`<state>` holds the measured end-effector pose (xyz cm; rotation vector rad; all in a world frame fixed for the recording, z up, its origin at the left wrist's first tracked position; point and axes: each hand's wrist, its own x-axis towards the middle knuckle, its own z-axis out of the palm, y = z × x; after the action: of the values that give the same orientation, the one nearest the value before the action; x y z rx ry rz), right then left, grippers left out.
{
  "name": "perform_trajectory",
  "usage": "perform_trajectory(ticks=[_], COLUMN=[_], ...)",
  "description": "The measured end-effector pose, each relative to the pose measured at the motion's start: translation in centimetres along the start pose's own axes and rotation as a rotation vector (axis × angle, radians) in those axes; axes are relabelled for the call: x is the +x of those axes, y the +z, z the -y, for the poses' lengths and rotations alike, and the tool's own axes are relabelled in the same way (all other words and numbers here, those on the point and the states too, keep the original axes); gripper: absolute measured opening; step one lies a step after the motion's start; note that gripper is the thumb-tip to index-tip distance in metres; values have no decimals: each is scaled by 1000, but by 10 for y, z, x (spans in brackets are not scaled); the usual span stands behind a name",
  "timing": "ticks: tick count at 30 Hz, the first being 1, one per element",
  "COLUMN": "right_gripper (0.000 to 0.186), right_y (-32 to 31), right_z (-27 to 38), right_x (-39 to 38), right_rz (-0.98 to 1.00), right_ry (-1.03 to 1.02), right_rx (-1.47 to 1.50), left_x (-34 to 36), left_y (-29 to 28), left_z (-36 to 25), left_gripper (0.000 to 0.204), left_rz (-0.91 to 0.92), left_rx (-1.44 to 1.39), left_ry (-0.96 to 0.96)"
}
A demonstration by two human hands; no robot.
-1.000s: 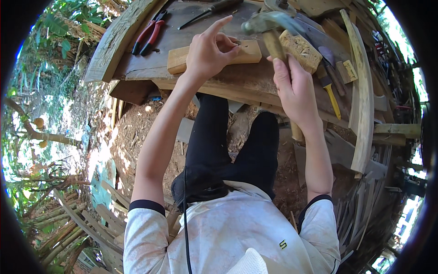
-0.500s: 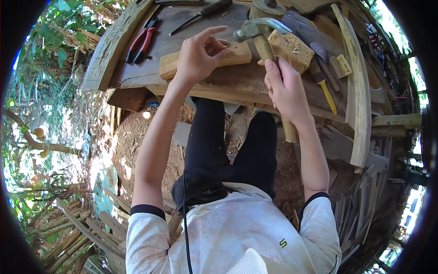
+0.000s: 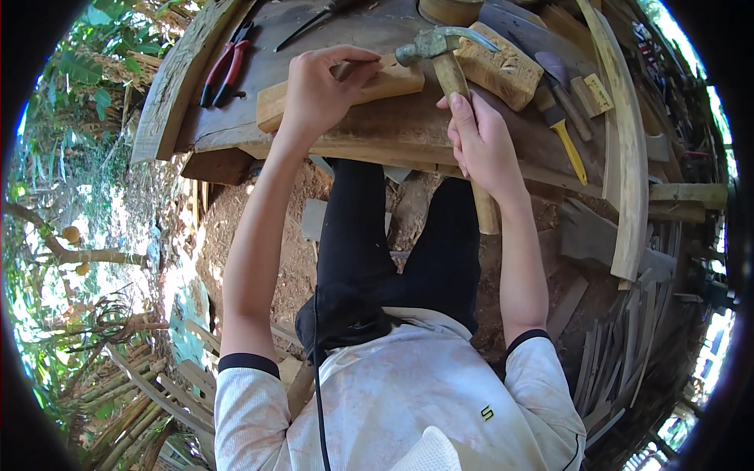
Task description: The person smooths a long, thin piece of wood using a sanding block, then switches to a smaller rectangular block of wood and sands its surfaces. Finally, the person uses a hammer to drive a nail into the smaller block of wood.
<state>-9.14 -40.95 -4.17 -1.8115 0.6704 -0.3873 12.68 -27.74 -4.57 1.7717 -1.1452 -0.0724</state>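
My right hand point(image 3: 483, 145) is wrapped round the wooden handle of a claw hammer point(image 3: 452, 74). The hammer's metal head hangs beside the right end of a light wooden block point(image 3: 397, 82) lying on the workbench point(image 3: 440, 129). Over that block, my left hand point(image 3: 318, 94) has thumb and forefinger pinched close together near the hammer head. Whatever sits between those fingertips is too small to make out. A thicker, rough wooden block point(image 3: 499, 67) lies just behind and right of the hammer.
Pliers with red and black handles point(image 3: 225, 74) lie at the bench's left, near a raised wooden edge point(image 3: 169, 102). A thin pointed tool point(image 3: 305, 27) is at the back. On the right are a yellow-handled brush point(image 3: 567, 149) and a curved wooden strip point(image 3: 628, 157).
My left hand has shifted slightly left and its thumb and forefinger have come closer together. The right hand and hammer have moved a little up and left. The whole view has shifted slightly.
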Motion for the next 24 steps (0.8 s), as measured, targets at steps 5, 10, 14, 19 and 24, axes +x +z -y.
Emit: perform_trajectory(ticks=[5, 10, 14, 19, 24], right_gripper=[43, 44, 44, 45, 46], right_y=[5, 2, 1, 2, 3], right_z=[-2, -6, -3, -6, -5], right_x=[-1, -2, -2, 0, -1], right_rz=[-24, -23, -18, -11, -3], right_ry=[-32, -27, -10, -23, 8], right_rx=[-12, 2, 7, 40, 75], left_x=[0, 1, 1, 0, -2], left_y=[-2, -2, -2, -8, -4], left_z=[7, 2, 0, 13, 6], left_gripper=[16, 15, 15, 15, 15], left_rz=[-14, 29, 8, -84, 4], left_rx=[-14, -51, -58, -224, -140], left_ry=[66, -66, -65, -8, -81])
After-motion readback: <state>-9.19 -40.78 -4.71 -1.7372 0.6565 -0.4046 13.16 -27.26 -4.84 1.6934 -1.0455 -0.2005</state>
